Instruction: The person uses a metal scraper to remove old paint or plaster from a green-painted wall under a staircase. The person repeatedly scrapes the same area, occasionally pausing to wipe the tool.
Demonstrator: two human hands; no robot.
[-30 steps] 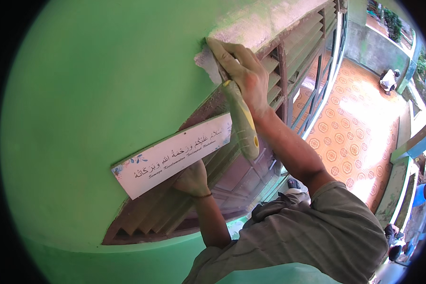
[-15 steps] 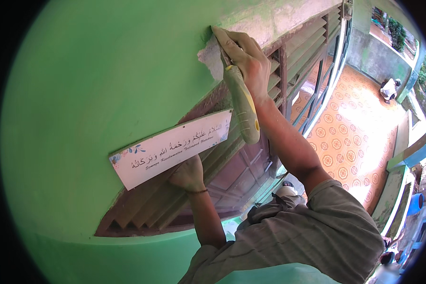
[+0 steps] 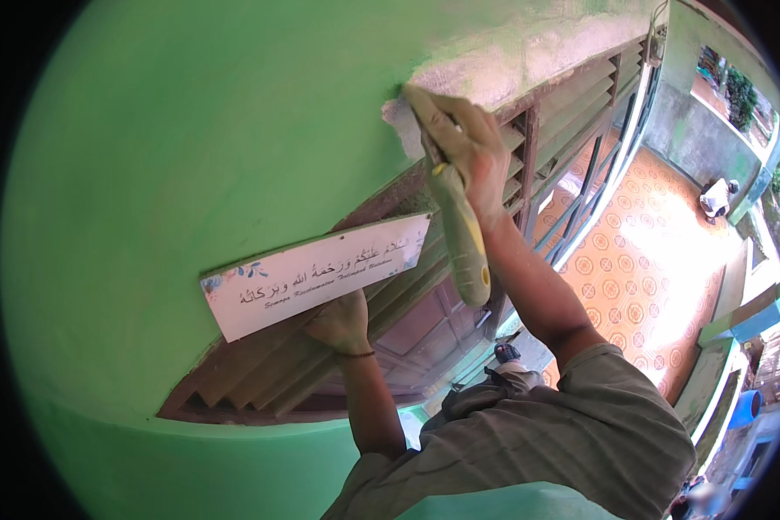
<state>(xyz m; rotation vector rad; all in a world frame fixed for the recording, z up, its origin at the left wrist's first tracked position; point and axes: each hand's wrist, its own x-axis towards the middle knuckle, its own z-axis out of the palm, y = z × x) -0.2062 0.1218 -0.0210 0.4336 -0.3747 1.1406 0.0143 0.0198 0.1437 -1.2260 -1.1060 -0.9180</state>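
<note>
Your right hand (image 3: 468, 143) pinches one scraper-like tool (image 3: 464, 238) near its head, fingers pressed together along it, at the edge of a bare patch (image 3: 503, 65) on the green wall (image 3: 191, 156); its grey-and-yellow handle hangs past your wrist. Your left hand (image 3: 341, 325) reaches under one white sign (image 3: 316, 277), fingers hidden, so you cannot tell its grip. Brown louvres (image 3: 269, 381) sit behind. One person (image 3: 716, 201) crouches on the orange patterned floor (image 3: 611, 260).
</note>
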